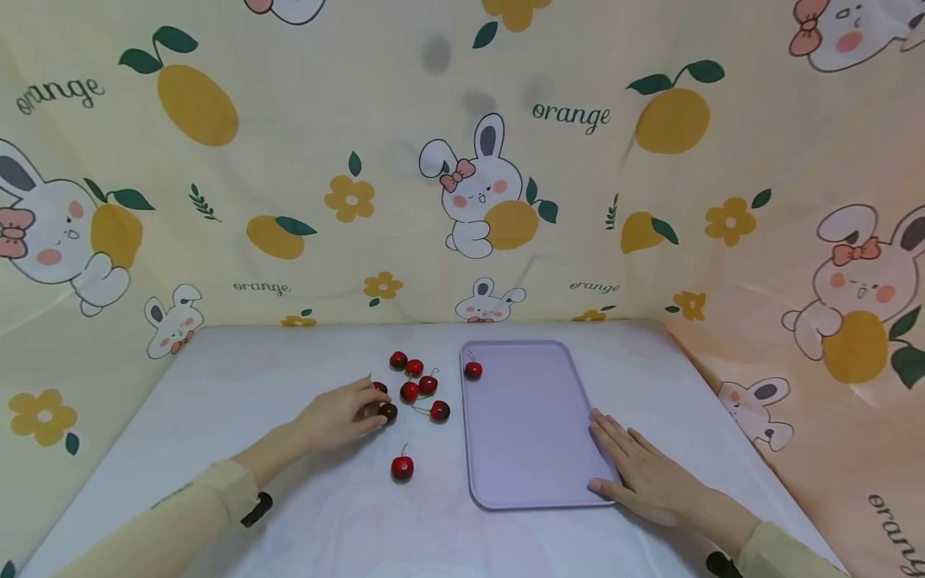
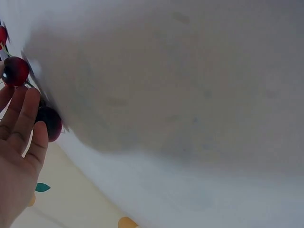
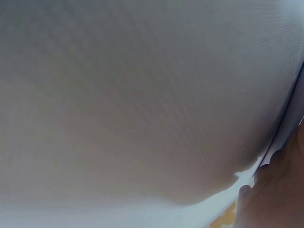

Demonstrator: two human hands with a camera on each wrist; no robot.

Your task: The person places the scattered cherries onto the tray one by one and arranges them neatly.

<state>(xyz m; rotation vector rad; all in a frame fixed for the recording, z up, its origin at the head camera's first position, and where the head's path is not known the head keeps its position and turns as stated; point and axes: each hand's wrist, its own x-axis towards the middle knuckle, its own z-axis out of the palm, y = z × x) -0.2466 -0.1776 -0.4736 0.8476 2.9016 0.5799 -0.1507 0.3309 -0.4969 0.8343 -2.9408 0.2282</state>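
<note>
My left hand (image 1: pixel 345 416) pinches a dark red cherry (image 1: pixel 388 413) between thumb and fingertips; the left wrist view shows this cherry (image 2: pixel 15 71) at the fingertips. Another dark cherry (image 2: pixel 49 123) lies right behind the outer fingers. Just beyond that hand is a loose group of cherries, among them a bright red cherry (image 1: pixel 409 392) and a two-toned cherry (image 1: pixel 439 411). Fingers straight, my right hand (image 1: pixel 646 478) rests on the right edge of a lilac tray (image 1: pixel 535 433). One red cherry (image 1: pixel 473 370) with its stem sits in the tray's far left corner.
A single cherry (image 1: pixel 402 468) with an upright stem lies nearer to me, left of the tray. White cloth (image 1: pixel 318 514) covers the table. Behind and at the sides hangs a yellow curtain (image 1: pixel 390 96) printed with rabbits and oranges.
</note>
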